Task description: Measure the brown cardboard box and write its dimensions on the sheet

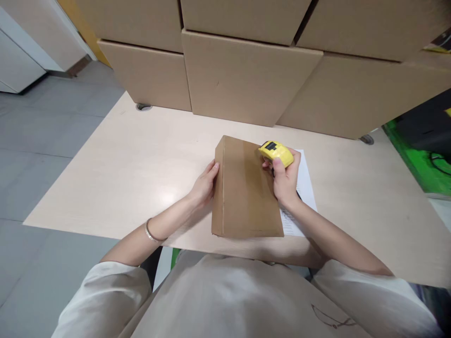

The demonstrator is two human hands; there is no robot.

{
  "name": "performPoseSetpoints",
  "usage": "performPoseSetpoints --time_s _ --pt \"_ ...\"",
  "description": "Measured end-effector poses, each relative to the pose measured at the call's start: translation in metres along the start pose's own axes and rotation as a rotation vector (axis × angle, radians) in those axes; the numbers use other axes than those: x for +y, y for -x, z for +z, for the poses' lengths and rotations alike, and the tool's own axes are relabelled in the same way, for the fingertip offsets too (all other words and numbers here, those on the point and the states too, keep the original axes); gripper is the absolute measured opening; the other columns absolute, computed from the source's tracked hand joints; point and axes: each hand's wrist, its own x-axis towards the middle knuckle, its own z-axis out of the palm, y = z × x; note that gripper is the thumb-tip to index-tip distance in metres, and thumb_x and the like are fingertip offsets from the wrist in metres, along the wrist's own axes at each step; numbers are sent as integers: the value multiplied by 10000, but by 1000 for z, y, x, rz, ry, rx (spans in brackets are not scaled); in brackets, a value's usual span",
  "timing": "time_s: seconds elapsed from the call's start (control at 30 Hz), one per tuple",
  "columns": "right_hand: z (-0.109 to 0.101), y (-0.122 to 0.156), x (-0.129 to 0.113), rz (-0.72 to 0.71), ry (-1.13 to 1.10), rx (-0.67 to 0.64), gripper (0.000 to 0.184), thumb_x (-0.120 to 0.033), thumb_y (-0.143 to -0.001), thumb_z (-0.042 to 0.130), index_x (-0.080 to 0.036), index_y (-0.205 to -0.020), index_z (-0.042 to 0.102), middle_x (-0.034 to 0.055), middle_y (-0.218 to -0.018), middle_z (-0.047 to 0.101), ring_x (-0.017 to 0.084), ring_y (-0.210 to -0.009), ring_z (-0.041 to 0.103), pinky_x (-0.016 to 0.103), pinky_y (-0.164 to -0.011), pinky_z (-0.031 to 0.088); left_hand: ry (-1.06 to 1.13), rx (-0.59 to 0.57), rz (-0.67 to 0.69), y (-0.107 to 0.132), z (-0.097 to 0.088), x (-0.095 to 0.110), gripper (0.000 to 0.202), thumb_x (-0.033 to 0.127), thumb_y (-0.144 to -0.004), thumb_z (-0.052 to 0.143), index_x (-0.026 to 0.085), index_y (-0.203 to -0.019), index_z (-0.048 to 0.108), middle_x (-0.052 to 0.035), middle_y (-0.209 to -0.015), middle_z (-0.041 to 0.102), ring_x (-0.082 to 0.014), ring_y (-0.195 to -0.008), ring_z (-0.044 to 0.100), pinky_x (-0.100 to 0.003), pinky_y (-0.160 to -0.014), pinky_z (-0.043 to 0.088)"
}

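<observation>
A small brown cardboard box (pixel 243 192) is on the desk in front of me, close to the near edge, with a strip of tape along its upper face. My left hand (pixel 206 185) grips its left side, thumb near the upper edge; the other fingers are mostly hidden. In my right hand (pixel 287 178) is a yellow tape measure (pixel 276 152) with a black label, held over the box's right edge. No drawn-out blade can be made out. Under my right wrist a printed white sheet (pixel 306 183) lies partly covered by the box, with a thin dark object on it.
Large cardboard boxes (pixel 246 80) are stacked in a wall along the back of the pale desk (pixel 141 164). Round cable holes (pixel 143 107) sit near its back corners. Grey floor tiles (pixel 42 126) show at left, and a green surface (pixel 412 155) with dark items at right.
</observation>
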Motion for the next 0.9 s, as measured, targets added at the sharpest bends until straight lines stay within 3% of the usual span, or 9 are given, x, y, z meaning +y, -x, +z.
performPoseSetpoints --time_s 0.1,0.23,0.4,0.53,0.67,0.77,0.83,0.9 --pt "3 0 -1 25 -96 81 507 -680 -872 715 -322 -1124 460 28 -1117 645 169 -736 668 380 -747 591 -29 -22 17 14 18 7 480 461 -942 789 273 -1376 705 -54 -1482 703 -336 -1422 589 -424 -1125 512" --pt "16 6 -4 55 -234 198 399 -640 -912 650 -323 -1061 458 19 -1074 646 170 -724 665 401 -773 606 86 -63 -57 31 39 15 700 511 -942 743 351 -1587 522 -67 -1480 697 -365 -1288 671 -485 -1010 578" --pt "37 16 -18 125 -272 211 336 -628 -969 524 -307 -1070 520 37 -1000 648 197 -752 663 398 -758 594 76 -20 55 42 74 33 853 293 -917 743 426 -1673 369 27 -1657 549 -341 -1493 538 -490 -1212 472" --pt "49 21 -36 135 -224 154 366 -638 -999 474 -287 -989 578 68 -1032 684 257 -950 692 439 -854 581 -50 -51 87 40 94 45 913 243 -901 721 369 -1709 313 33 -1718 474 -334 -1607 399 -483 -1310 368" --pt "52 24 -41 177 -174 172 345 -607 -1007 497 -276 -934 564 68 -1022 679 250 -958 678 416 -821 581 -215 -47 112 27 85 47 872 281 -914 687 351 -1704 326 41 -1755 412 -338 -1639 340 -505 -1339 310" --pt "44 15 -36 263 -233 231 324 -589 -947 579 -268 -978 539 32 -991 648 183 -822 664 331 -699 575 -413 -70 190 14 69 45 823 347 -939 674 334 -1696 350 28 -1783 359 -343 -1670 259 -514 -1357 243" --pt "34 0 -37 278 -287 289 350 -581 -887 630 -270 -991 509 -6 -940 618 126 -650 588 262 -554 510 -529 -100 273 4 59 43 827 382 -942 671 314 -1699 347 7 -1810 296 -336 -1688 198 -500 -1365 204" --pt "23 -22 -46 238 -306 276 357 -564 -859 650 -274 -998 495 -21 -903 601 97 -539 490 223 -423 371 -591 -125 343 -4 52 40 849 406 -931 670 312 -1705 333 -1 -1832 226 -325 -1695 170 -487 -1367 180"
